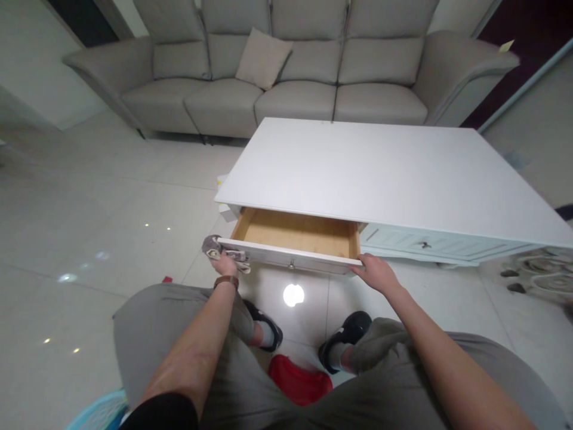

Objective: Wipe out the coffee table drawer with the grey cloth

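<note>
A white coffee table (385, 173) stands in front of me with its left drawer (295, 234) pulled open, showing a bare wooden bottom. My left hand (224, 263) is closed around a grey cloth (213, 246) and presses it against the drawer front's left corner. A brown watch strap circles that wrist. My right hand (373, 270) grips the right end of the drawer's white front, fingers curled over its top edge. The drawer's small knob (292, 264) sits between my hands.
A second, closed drawer (425, 243) is to the right. A grey sofa (286, 65) with a cushion (262, 57) stands behind the table. I sit low, with my knees and black shoes below the drawer, a red object (299, 382) between them. A patterned rug (537, 275) lies at right.
</note>
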Available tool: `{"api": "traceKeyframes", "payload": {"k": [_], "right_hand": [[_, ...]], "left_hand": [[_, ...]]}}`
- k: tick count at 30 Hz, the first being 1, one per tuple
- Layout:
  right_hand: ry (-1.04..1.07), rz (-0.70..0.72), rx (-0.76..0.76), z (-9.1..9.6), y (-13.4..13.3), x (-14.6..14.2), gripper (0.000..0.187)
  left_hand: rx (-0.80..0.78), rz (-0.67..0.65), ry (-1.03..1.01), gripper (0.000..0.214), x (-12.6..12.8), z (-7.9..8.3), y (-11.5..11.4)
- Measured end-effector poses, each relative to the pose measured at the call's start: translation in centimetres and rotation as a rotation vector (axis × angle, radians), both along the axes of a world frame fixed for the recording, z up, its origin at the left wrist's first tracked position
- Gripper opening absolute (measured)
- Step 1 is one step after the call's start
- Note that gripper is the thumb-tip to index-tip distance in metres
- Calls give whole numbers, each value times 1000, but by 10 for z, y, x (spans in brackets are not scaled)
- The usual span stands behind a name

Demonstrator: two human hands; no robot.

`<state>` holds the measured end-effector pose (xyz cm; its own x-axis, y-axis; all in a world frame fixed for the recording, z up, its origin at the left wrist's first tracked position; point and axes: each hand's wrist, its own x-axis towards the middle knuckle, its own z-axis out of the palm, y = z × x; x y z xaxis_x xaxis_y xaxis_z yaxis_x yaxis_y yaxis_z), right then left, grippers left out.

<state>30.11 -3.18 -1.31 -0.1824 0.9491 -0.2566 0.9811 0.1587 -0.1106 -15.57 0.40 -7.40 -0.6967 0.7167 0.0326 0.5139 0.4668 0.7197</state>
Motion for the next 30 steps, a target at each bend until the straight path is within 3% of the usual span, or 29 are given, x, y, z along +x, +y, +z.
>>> {"api": "traceKeyframes", "payload": {"k": [3,7,13,17,20,23,26,30], "right_hand": [[-31,20,-3,0,1,-1,34],[-70,42,-6,0,3,-3,37],[-96,41,-15,1,4,-6,37],[-104,49,4,0,3,-6,40],[-108,47,1,0,3,-6,40],[-110,48,-5,0,4,-7,36],[-100,47,0,1,5,-9,32],[-74,33,2,3,3,-10,29]], "left_hand": [[268,266,-240,43,-6,-9,7],[584,368,-303,49,-20,-9,20],[539,407,-374,37,-12,-22,10],[554,409,-315,43,-6,-16,1],[567,281,-105,47,-3,0,-4],[445,-48,178,59,9,14,-13],[306,-397,363,69,38,21,-25],[263,-615,417,73,91,26,-43]]}}
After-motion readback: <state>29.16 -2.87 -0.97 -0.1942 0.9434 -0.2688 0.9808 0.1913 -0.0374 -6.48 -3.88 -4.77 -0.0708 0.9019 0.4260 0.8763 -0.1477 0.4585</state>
